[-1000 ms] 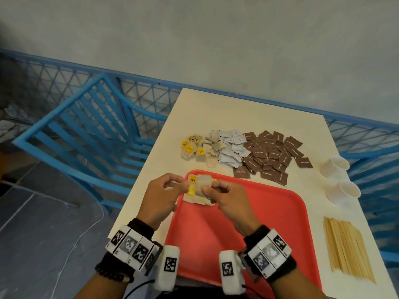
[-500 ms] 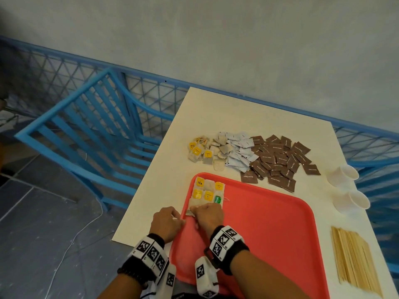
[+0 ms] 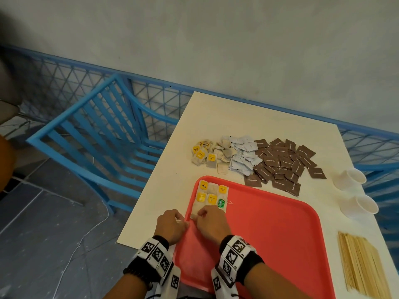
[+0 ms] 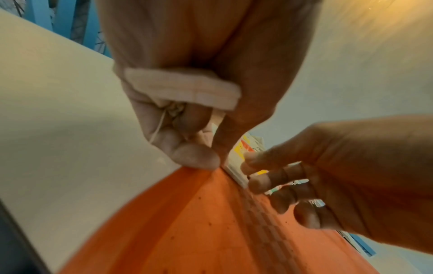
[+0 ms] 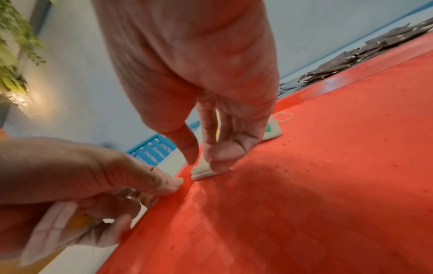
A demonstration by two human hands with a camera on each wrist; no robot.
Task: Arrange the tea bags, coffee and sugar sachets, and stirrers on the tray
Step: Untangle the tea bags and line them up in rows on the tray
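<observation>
A red tray lies on the white table, with tea bags laid in rows at its far left corner. My right hand pinches one more tea bag between thumb and forefinger, low on the tray floor at the near end of those rows. My left hand rests at the tray's left rim and holds a small stack of tea bags in its curled fingers. Beyond the tray lie loose tea bags, white sachets and brown sachets. Wooden stirrers lie at the right.
Two white paper cups lie on their sides at the table's right edge. A blue chair stands left of the table, and a blue lattice fence runs behind it. Most of the tray floor is bare.
Both hands have come down from above the tray's far left corner to its left rim. The tea bags on the tray now show in rows. Little differs from half a second ago.
</observation>
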